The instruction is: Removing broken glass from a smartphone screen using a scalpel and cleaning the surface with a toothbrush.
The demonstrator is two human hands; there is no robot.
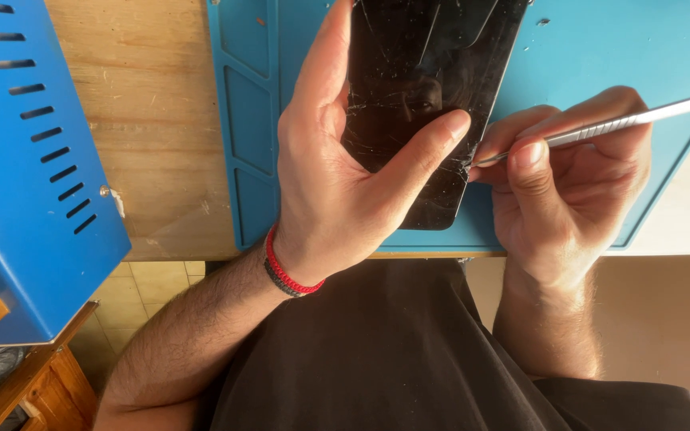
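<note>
My left hand (pixel 337 175) pins the phone (pixel 425 96), dark and cracked, flat on the blue work mat (pixel 640 56); thumb lies across the lower glass, fingers wrap the left edge. My right hand (pixel 569 183) is clenched around a thin metal pry tool (pixel 624 121), held like a pen, its tip touching the phone's right edge near the lower corner, where the cracks bunch up.

Doing this well, as I judge it: keep the tool shallow, nearly level with the glass, and let the tip find the seam rather than dig. Left thumb stays close to the tip to steady the glass, but out of its line in case of a slip. Light pressure; shattered glass will likely splinter.

Edges and room: the mat's near rim runs just under the phone's lower end, close to the wooden surface (pixel 145 120) edge and my lap. Room to the right of the phone is open mat, good for sweeping the tool's handle. To the left, mat compartments, bare wood, then a blue vented metal box (pixel 33 175), well apart.
</note>
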